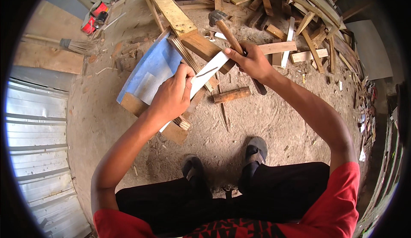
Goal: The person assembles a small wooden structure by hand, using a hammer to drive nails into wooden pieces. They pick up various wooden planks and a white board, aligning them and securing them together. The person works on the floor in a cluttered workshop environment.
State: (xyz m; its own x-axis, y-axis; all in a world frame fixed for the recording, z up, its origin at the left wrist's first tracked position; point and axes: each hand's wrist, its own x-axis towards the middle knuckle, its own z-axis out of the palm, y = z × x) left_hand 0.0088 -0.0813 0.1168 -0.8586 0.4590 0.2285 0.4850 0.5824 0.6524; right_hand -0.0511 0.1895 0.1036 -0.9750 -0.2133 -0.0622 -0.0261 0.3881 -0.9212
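Note:
My right hand (253,61) is closed around the wooden handle of a hammer (230,34), whose dark head points away from me. Its thumb also presses on the far end of a white strip (212,68). Closed at the strip's nearer part, my left hand (174,90) has its fingertips pinched together. A thin dark line runs along the strip from those fingertips; whether it is a nail or a mark I cannot tell. Beneath the strip lies the end of a thick wooden beam (201,45). My left hand hides part of the strip.
Left of the beam is a blue panel (147,73) with wooden edging. A short wood piece (231,95) lies on the dirt floor. Scrap boards (308,45) pile up at the far right. A broom (77,45) and red cans (89,25) are at the left.

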